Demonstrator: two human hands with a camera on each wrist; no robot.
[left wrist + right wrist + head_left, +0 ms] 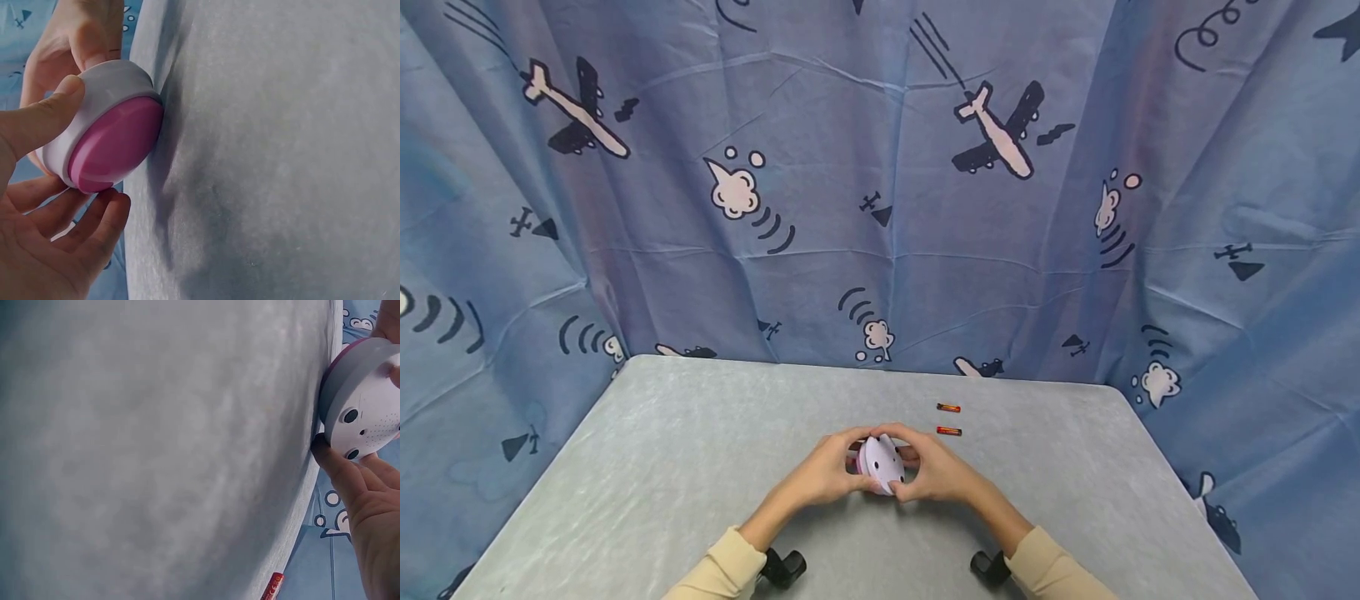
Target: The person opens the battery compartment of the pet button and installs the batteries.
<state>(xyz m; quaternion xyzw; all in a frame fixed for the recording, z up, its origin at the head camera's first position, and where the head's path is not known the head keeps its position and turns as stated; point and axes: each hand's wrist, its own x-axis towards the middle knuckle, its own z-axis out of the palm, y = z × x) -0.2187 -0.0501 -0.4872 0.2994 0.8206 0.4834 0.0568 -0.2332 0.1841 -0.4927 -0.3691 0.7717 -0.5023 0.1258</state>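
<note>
Both hands hold a round push-button buzzer (pixel 881 463) on edge, close over the middle of the table. A glossy pink dome (pixel 119 147) faces left, set in a white rim. The white underside (pixel 372 415) faces right, with dark round feet and a patch of small holes. My left hand (pixel 835 468) grips the rim, thumb (pixel 47 115) on one side and fingers on the opposite side. From the right, my right hand (pixel 938 468) curls its thumb and fingers round the rim.
Two small red-and-black batteries (pixel 949 431) lie side by side just beyond the right hand on the pale grey table (pixel 700 442). A blue curtain (pixel 820 208) printed with planes hangs behind the table's far edge. Dark wrist mounts (pixel 784 569) sit at both cuffs.
</note>
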